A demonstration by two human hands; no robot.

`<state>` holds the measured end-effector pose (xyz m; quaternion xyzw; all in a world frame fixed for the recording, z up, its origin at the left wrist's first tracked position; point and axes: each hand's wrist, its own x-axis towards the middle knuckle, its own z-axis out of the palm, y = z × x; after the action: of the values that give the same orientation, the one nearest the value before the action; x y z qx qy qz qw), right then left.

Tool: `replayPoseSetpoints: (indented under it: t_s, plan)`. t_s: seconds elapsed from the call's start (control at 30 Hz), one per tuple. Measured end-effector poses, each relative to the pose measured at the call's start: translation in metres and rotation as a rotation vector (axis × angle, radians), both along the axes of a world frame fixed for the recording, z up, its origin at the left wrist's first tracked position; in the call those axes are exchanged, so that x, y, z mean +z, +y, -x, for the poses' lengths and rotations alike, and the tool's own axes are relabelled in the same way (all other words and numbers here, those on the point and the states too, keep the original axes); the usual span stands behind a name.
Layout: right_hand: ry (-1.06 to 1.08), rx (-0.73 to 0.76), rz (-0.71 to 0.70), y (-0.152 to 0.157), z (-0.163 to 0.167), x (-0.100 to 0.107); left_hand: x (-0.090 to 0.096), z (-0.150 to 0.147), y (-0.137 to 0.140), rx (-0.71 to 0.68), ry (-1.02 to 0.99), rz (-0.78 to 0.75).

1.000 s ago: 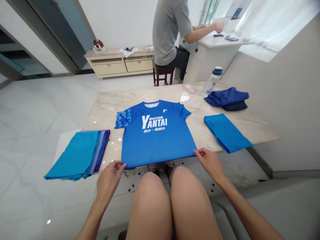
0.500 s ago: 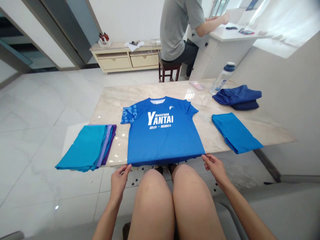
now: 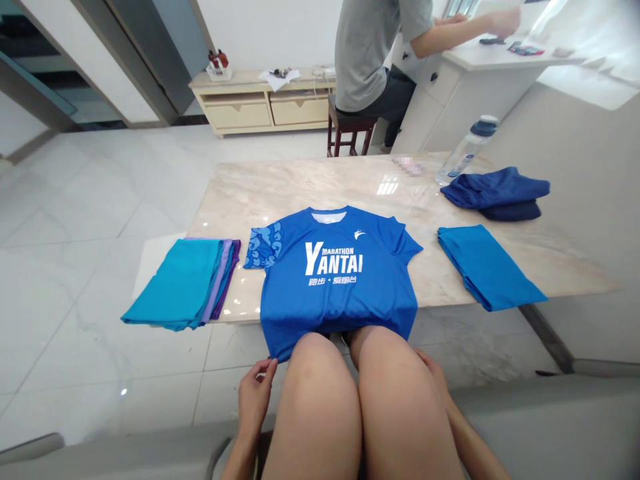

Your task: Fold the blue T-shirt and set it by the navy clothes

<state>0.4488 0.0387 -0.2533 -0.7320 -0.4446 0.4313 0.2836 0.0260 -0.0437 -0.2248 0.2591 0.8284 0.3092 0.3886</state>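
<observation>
The marble-topped table [image 3: 300, 180] filled the middle of the view. Past its far edge a person in a grey shirt [image 3: 365, 67] sat on a dark stool [image 3: 353, 123].

The blue T-shirt [image 3: 340, 303], lettered "Marathon Yantai", lay face up with its collar towards the far edge. Its lower part passed over the near edge towards the wearer's knees [image 3: 320, 393], probably because the hem was within easier reach there; the knees hid much of that hem.

At the table's near left corner lay a stack of folded garments [image 3: 177, 283], teal on top with lavender and purple edges showing, hanging slightly over the edge. A folded bright-blue garment [image 3: 490, 267] overlapped the near edge on the right. Both lay to the sides, which seemed to leave the middle for the spread shirt. Behind the latter, nearer the right end, sat a bunched navy garment [image 3: 500, 193], just beside a clear water bottle [image 3: 465, 152] near the far edge.

The left hand [image 3: 255, 393] had its grip closed, thumb against finger, on the hem's left corner, seemingly to control that side. The right hand [image 3: 433, 370] was mostly behind the right knee, so I cannot tell whether its grip held cloth.
</observation>
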Motion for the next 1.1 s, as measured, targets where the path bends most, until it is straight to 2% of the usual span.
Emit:
replayPoseSetpoints:
  t_s: [0.1, 0.17, 0.23, 0.3, 0.4, 0.47, 0.53, 0.63, 0.73, 0.9, 0.97, 1.1]
  plan:
    - [0.017, -0.159, 0.027, -0.012, -0.009, -0.008, 0.014, 0.004, 0.001, -0.025, 0.102, 0.009]
    - [-0.012, -0.232, -0.044, -0.003, -0.019, -0.005, 0.034, 0.015, 0.019, -0.1, 0.162, -0.029]
    - [-0.08, -0.212, -0.171, 0.024, -0.026, 0.006, 0.058, 0.031, 0.05, -0.2, 0.2, -0.106]
    - [-0.181, -0.13, -0.317, 0.064, -0.028, 0.026, 0.079, 0.047, 0.091, -0.282, 0.297, -0.22]
    - [-0.311, -0.001, -0.529, 0.134, -0.023, 0.058, 0.096, 0.058, 0.157, -0.415, 0.45, -0.384]
    - [-0.387, 0.103, -0.594, 0.178, -0.019, 0.07, 0.092, 0.054, 0.192, -0.527, 0.534, -0.454]
    - [-0.504, 0.136, -0.573, 0.215, -0.017, 0.073, 0.081, 0.044, 0.215, -0.64, 0.627, -0.47]
    - [-0.701, 0.143, -0.414, 0.255, -0.018, 0.068, 0.062, 0.03, 0.227, -0.742, 0.815, -0.397]
    - [-0.795, 0.144, -0.285, 0.279, -0.018, 0.068, 0.052, 0.023, 0.227, -0.751, 0.97, -0.335]
    - [-0.761, 0.224, -0.168, 0.288, -0.025, 0.083, 0.054, 0.02, 0.225, -0.76, 1.084, -0.3]
    - [-0.725, 0.232, -0.155, 0.278, -0.031, 0.09, 0.055, 0.019, 0.225, -0.76, 1.101, -0.295]
    - [-0.75, 0.141, -0.127, 0.241, -0.04, 0.098, 0.056, 0.017, 0.224, -0.747, 1.105, -0.302]
